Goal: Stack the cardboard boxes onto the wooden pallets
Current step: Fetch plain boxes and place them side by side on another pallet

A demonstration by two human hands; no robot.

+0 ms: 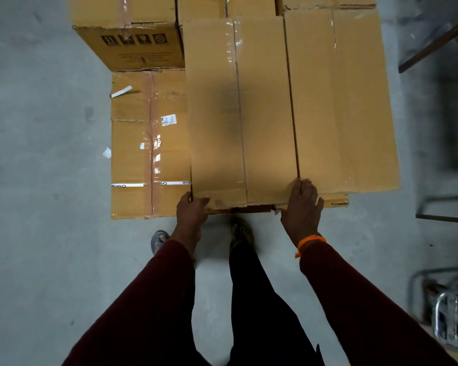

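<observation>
The long cardboard box (pixel 238 112) lies atop the stack, running toward 12 o'clock. The left hand (pixel 189 212) grips its near corner at 7 o'clock. The right hand (pixel 302 207) presses straight fingers on the corner at 5 o'clock. A second box (pixel 341 101) touches it at 3 o'clock, and a lower box (pixel 143 143) sits at 9.

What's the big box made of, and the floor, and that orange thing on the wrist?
Box: brown cardboard, matte, with flap seams and shiny clear tape. Floor: looks like grey concrete, dull and smudged. Band: orange, probably twisted thread or cord; too small to be sure.
</observation>
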